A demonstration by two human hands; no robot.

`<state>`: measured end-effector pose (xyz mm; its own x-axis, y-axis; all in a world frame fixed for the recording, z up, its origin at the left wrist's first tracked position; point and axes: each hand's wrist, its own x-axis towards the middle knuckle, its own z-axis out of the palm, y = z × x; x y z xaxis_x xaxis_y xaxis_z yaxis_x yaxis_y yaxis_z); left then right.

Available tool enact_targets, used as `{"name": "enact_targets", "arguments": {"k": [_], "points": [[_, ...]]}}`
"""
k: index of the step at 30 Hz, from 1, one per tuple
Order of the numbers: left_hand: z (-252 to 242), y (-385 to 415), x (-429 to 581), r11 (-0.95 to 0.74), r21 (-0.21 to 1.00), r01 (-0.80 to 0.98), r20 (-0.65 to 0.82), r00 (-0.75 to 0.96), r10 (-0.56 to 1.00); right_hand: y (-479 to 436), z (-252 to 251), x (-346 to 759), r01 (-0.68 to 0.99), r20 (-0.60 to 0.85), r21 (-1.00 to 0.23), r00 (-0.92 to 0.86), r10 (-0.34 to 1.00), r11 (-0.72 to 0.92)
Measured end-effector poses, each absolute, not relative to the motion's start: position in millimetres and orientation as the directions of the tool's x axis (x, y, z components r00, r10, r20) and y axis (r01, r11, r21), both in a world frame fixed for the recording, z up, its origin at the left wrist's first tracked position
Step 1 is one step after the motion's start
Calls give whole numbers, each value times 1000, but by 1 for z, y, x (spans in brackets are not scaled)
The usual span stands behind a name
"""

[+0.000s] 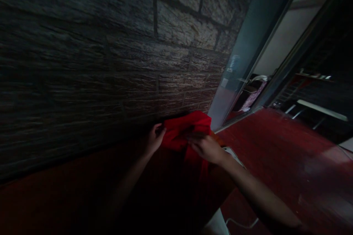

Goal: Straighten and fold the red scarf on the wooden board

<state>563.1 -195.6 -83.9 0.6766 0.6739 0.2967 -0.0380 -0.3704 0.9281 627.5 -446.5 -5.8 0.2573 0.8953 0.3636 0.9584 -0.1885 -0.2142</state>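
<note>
A piece of red cloth (189, 122) is bunched and folded in front of me, near the foot of the wall. My left hand (154, 140) is at its left edge, with thumb and fingers closing on the fabric. On the cloth's right side, my right hand (205, 147) has its fingers pinched together on a fold. Part of the cloth hangs below my right hand into shadow. The light is dim, so the exact fingertip contact is hard to make out.
A rough stone-block wall (132, 62) rises close ahead. A dark brown surface (68, 180) runs along it. To the right are a doorway frame (238, 62), a red floor (286, 154), a pale-topped bench (322, 110) and a white cable (242, 226).
</note>
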Motion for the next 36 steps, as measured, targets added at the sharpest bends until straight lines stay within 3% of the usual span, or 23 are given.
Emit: {"name": "enact_targets", "arguments": {"k": [2,4,6,9,11,14,18,21,23,26,30,33,36], "points": [[-78,-196,561,-415,910,-27,333,644,689,-484,-5,629,863,455,-418,469,757,-283],[-68,-201,557,-491,871,-26,401,615,678,-518,-20,623,701,432,-618,680,593,-354],[-57,-213,553,-619,784,-53,497,650,574,-541,-47,607,502,289,-788,813,505,-356],[-48,-240,550,-743,649,-165,504,824,257,-545,-86,574,219,35,-930,851,524,-294],[-48,-260,552,-732,656,-184,417,897,149,-534,-99,558,181,42,-954,871,489,-240],[-57,-282,554,-683,726,-78,308,925,222,-515,-99,553,203,91,-951,904,417,-232],[-63,-292,546,-415,906,87,46,953,299,-504,-90,563,272,167,-938,898,407,-214],[-58,-293,537,-258,946,195,-112,946,304,-501,-87,564,261,218,-964,893,393,-58],[-54,-294,533,-178,953,243,-172,925,340,-498,-84,561,145,167,-986,902,397,84],[-50,-297,532,-13,961,277,-255,899,355,-491,-83,554,-174,-35,-943,900,435,283],[-39,-302,536,47,975,218,-222,923,315,-485,-83,545,-461,-187,-813,785,591,356],[-25,-303,549,-11,995,103,-97,958,268,-489,-69,551,-478,-148,-799,744,652,364],[-17,-303,574,-250,967,-53,97,982,163,-496,-34,583,-405,-75,-807,792,606,429]]}}
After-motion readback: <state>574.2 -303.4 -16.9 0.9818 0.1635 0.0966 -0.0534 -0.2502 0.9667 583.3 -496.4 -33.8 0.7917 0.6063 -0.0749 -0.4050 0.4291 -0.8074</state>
